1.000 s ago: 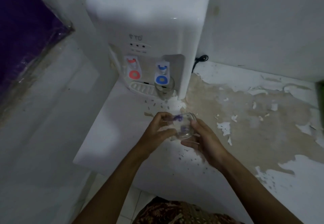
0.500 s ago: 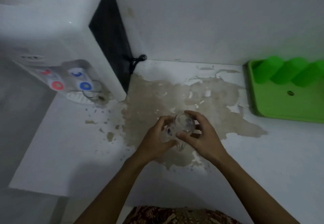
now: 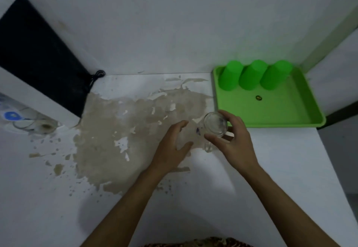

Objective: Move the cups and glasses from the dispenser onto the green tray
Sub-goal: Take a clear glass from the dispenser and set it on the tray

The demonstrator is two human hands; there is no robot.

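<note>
My right hand (image 3: 234, 142) grips a clear glass (image 3: 215, 123) with a small purple print, held above the counter just left of the green tray's front corner. My left hand (image 3: 172, 146) hovers beside it, fingers apart, no longer touching the glass. The green tray (image 3: 280, 115) sits at the back right with three green cups (image 3: 253, 75) upside down along its far side. The white dispenser (image 3: 29, 95) stands at the far left; another clear glass (image 3: 36, 126) rests on its drip tray under the blue tap.
The white counter (image 3: 58, 198) has a large patch of peeled brown surface in the middle. A black cord (image 3: 95, 76) lies behind the dispenser by the wall. The counter's right edge drops off past the tray.
Both hands carried the glass rightward from the dispenser toward the tray. My left hand has let go of it and opened; the right hand keeps hold.
</note>
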